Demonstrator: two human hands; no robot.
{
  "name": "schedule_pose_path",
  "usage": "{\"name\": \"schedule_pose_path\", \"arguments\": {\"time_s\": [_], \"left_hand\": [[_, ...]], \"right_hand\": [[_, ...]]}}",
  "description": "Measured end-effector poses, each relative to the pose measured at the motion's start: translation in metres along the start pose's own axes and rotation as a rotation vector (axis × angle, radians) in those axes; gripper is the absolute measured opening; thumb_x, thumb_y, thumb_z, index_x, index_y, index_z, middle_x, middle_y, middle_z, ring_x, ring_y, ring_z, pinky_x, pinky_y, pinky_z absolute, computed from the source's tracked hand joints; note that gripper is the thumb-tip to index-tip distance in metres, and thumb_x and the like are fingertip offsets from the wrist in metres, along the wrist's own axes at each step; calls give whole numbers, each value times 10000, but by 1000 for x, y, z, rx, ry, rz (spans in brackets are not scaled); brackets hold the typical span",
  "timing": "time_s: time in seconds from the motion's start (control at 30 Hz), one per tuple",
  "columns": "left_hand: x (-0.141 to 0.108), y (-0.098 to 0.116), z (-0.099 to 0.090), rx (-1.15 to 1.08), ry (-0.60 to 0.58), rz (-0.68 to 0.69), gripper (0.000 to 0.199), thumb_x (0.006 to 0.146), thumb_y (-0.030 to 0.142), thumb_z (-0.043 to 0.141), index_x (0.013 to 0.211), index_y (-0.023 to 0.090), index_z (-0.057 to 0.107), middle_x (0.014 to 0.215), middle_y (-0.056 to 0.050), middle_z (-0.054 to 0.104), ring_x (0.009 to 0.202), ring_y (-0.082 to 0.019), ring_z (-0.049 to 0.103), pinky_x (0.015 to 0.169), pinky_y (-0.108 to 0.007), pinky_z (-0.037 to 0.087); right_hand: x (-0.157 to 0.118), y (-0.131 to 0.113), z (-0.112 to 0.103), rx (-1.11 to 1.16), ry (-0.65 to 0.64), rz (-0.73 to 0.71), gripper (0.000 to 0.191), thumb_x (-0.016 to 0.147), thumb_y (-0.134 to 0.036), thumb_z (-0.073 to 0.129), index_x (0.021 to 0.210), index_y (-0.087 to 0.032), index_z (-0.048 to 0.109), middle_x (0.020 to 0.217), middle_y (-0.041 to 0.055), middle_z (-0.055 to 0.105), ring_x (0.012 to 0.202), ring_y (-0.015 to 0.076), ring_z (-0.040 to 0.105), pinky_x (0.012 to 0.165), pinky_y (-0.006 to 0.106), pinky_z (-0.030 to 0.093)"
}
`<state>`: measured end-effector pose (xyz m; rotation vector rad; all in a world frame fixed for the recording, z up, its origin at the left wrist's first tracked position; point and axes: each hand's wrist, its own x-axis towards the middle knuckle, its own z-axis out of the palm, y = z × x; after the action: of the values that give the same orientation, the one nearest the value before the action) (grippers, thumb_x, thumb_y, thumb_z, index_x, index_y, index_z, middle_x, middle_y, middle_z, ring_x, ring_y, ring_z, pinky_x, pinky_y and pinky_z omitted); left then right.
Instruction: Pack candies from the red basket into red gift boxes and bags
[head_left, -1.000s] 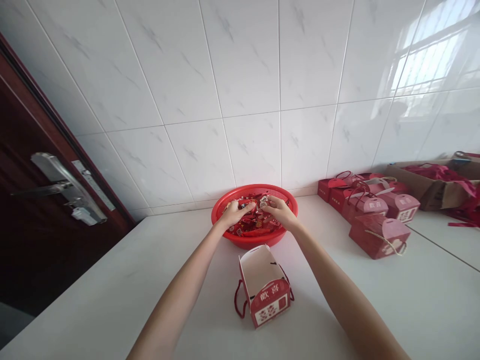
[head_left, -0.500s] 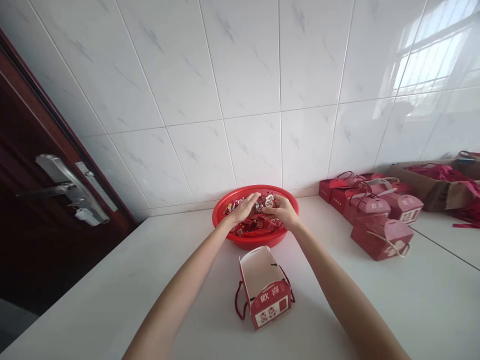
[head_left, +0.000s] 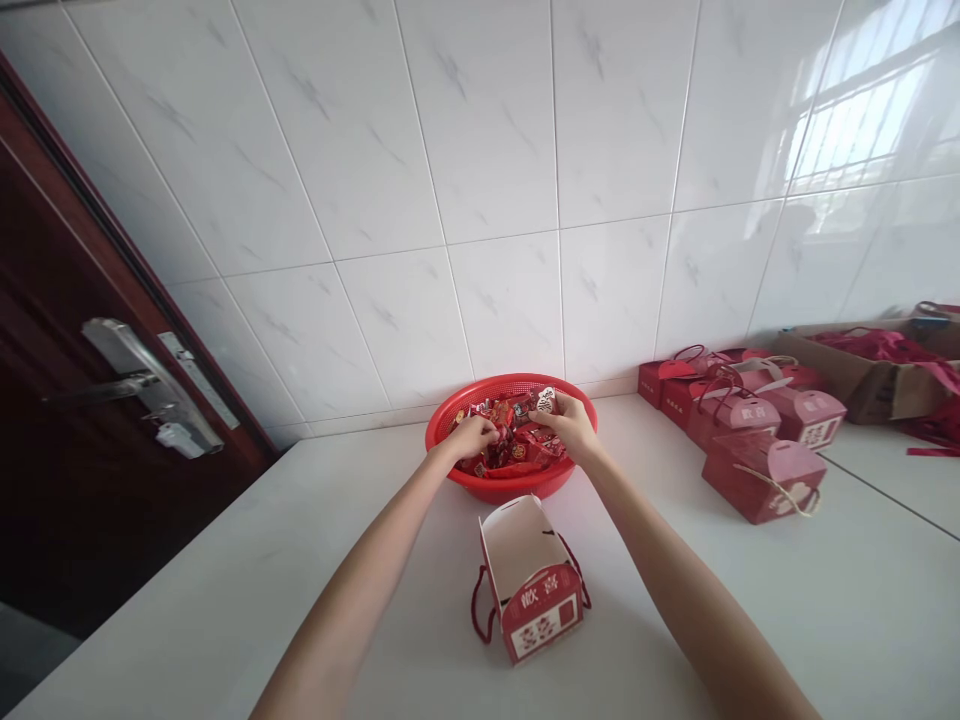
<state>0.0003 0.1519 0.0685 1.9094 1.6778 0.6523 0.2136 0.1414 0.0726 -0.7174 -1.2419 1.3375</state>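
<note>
A red plastic basket [head_left: 510, 490] full of wrapped sweets [head_left: 517, 450] stands against the wall. Over its left side, my left hand [head_left: 472, 437] is closed with its fingertips down among the wrappers; what they pinch is too small to make out. On the right side my right hand [head_left: 570, 425] grips a wrapped sweet [head_left: 545, 401] with a white patch bearing dark print, held between thumb and fingers. Between my forearms sits a red gift box [head_left: 544, 625], its top open, white inside, with dark red cord handles hanging at both sides.
Several closed red gift boxes [head_left: 763, 475] are grouped at the right on the white table [head_left: 360, 560]. Behind them a cardboard box [head_left: 862, 385] holds red ribbon-like material. At the left is a dark red door with a metal handle [head_left: 142, 385] and keys.
My left hand has gone from flat and outstretched to curled, dropping left into the sweets. My right hand stays nearly in place, and the sweet in it has tilted.
</note>
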Motion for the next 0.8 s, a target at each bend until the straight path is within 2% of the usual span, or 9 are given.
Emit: {"name": "schedule_pose_path", "arguments": {"time_s": [0.13, 0.23, 0.37, 0.5, 0.57, 0.67, 0.8], "left_hand": [[-1, 1, -3, -164, 128, 67, 304, 838, 429, 574, 640, 198, 592, 650, -1, 632, 738, -211, 623, 724, -299, 475], [-4, 3, -3, -305, 171, 98, 330, 878, 484, 520, 728, 203, 602, 761, -13, 681, 807, -216, 654, 753, -306, 510], [-8, 7, -1, -468, 145, 92, 344, 887, 534, 517, 797, 213, 602, 765, -16, 693, 663, -201, 677, 655, -323, 553], [-13, 14, -1, -575, 76, 89, 386, 848, 578, 598, 856, 194, 641, 755, -15, 702, 628, -199, 699, 637, -330, 581], [-16, 19, -1, -602, 34, 95, 404, 777, 554, 708, 926, 179, 673, 860, -30, 731, 663, -196, 712, 661, -324, 587], [-19, 25, 2, -622, 5, 108, 532, 655, 459, 848, 1071, 171, 683, 1099, -66, 730, 664, -163, 705, 661, -298, 579], [-20, 31, 8, -643, 46, 127, 569, 663, 432, 850, 1143, 180, 676, 1188, -78, 707, 674, -141, 690, 665, -283, 569]], "right_hand": [[3, 3, 0, 3, 36, -6, 230, 570, -277, 795, 701, -191, 627, 731, 13, 701, 672, 201, 687, 591, 315, 590], [4, 4, -1, -6, 51, -11, 246, 565, -278, 804, 701, -195, 616, 717, 8, 693, 661, 199, 679, 591, 321, 593], [3, 5, -1, -28, 52, -23, 255, 575, -284, 798, 716, -200, 601, 722, 1, 688, 666, 197, 674, 586, 315, 592], [3, 6, 0, -58, 22, -32, 242, 592, -283, 779, 749, -204, 613, 732, 2, 688, 667, 200, 674, 591, 325, 589], [3, 7, 0, -71, 4, -33, 249, 586, -283, 776, 761, -206, 618, 731, -1, 686, 660, 199, 669, 586, 331, 586], [3, 4, 0, -86, -26, -25, 273, 566, -295, 794, 749, -205, 612, 717, -5, 679, 653, 199, 662, 563, 324, 575], [-1, -2, 1, -84, -69, -14, 351, 552, -368, 844, 773, -205, 626, 730, -5, 686, 677, 196, 666, 539, 293, 559]]}}
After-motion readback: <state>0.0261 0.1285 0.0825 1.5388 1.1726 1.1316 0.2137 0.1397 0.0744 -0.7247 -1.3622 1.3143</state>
